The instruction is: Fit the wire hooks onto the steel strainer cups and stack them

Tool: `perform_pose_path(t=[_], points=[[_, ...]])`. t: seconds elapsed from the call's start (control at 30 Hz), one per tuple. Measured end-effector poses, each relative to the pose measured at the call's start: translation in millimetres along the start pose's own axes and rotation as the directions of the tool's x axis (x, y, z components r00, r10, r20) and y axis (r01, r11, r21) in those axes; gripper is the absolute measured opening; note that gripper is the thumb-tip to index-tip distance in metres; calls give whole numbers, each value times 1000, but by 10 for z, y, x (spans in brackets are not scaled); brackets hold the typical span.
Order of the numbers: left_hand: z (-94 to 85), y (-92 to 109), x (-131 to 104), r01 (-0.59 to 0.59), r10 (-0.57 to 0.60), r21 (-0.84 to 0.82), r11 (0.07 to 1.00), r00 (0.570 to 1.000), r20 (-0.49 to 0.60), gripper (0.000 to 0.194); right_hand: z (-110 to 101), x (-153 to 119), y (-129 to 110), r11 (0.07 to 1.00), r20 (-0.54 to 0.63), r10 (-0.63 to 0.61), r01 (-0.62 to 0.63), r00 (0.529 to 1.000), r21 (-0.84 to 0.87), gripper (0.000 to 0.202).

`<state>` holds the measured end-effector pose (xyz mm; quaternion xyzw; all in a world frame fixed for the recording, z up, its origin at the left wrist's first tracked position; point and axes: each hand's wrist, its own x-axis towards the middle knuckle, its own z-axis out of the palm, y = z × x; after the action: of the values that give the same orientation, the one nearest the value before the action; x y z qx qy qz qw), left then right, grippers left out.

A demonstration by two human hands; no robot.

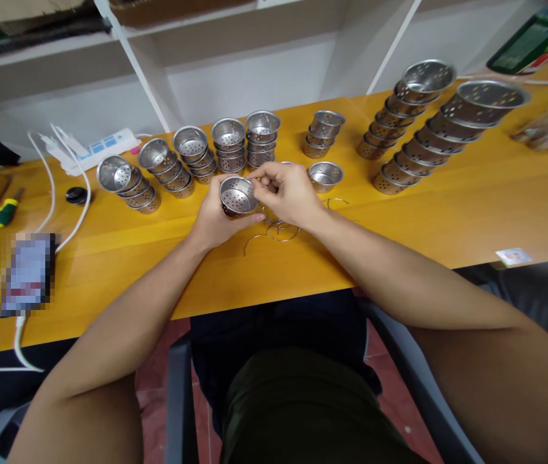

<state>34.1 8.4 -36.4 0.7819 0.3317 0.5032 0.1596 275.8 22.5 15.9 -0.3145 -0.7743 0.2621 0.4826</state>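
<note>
My left hand is wrapped round a perforated metal cup, its open mouth tilted toward me. The fingers of my right hand are pinched together at the cup's right rim; whatever lies between the fingertips is too small to make out. Under my hands, several thin curved wires lie on the table. Just beyond my right hand stands a single perforated cup, and another rim shows partly hidden behind the fingers.
Short cup stacks line the table's back left, with a small stack mid-back. Taller leaning stacks stand right. At left are a phone, white cables, a power strip and a screwdriver. A shelf rises behind.
</note>
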Motion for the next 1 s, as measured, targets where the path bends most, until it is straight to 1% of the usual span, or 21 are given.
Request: perform_pose_path(t=[0.3,0.43,0.57,0.63,0.73,0.8,0.83,0.9,0.93,1.0], points=[[9,-6,8,65,-65,-4,998,998,-21,109,53,2,47,999,-23,17,-15,1000,50,10],[5,-1,9,60,-59,23,998,998,-23,112,65,4,28,998,-29,28,-27,999,57,9],[2,7,16,52,-51,28,998,998,-32,105,57,8,38,998,-27,31,-29,999,63,7],[0,25,23,40,-40,20,999,999,-33,106,67,7,54,997,-28,29,-27,999,68,8],[-3,78,33,21,-20,10,1000,999,-29,109,107,2,68,996,-50,20,-16,999,85,14],[-7,117,37,27,-27,3,1000,999,-27,104,126,5,60,993,-63,20,-13,998,115,20],[-11,133,38,34,-34,-5,999,999,-23,100,122,11,50,990,-61,21,-13,998,138,19],[-25,148,41,48,-49,-42,998,999,-12,95,77,33,19,978,-18,10,-6,1000,210,11],[-36,147,42,59,-59,-69,996,998,-5,92,36,48,1,966,28,-9,1,1000,259,14],[-65,131,45,86,-86,-127,988,996,11,88,-67,82,-33,929,150,-71,10,986,369,28]])
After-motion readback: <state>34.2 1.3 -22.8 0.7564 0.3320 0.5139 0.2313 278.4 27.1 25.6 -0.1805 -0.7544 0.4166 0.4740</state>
